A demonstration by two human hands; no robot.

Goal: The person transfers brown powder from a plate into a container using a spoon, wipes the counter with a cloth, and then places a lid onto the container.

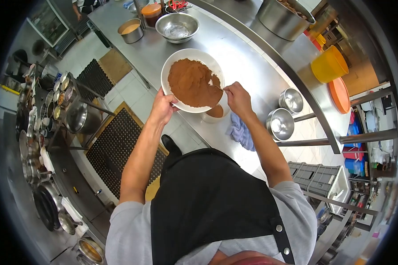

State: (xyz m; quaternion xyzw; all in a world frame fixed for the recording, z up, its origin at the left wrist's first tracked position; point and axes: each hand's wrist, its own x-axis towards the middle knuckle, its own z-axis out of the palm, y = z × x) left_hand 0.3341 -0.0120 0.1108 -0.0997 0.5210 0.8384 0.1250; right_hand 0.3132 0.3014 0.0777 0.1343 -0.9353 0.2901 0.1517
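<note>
My left hand (163,106) grips the rim of a white bowl (167,62), thumb over its near left edge. Brown powder (188,84) is heaped inside the bowl. My right hand (238,98) is closed on the handle of a spoon (221,88), whose head dips into the powder at the right side. Partly hidden under the bowl, a white container (224,115) on the steel table holds similar brown powder. A bluish cloth (241,133) lies crumpled on the table below my right hand.
Steel bowls (177,27), a pot of tan contents (130,31) and an orange-lidded tub (151,13) stand at the table's far end. Two small steel bowls (281,124) sit at right, near a metal shelf rail (292,75). Perforated mats (119,152) cover the floor at left.
</note>
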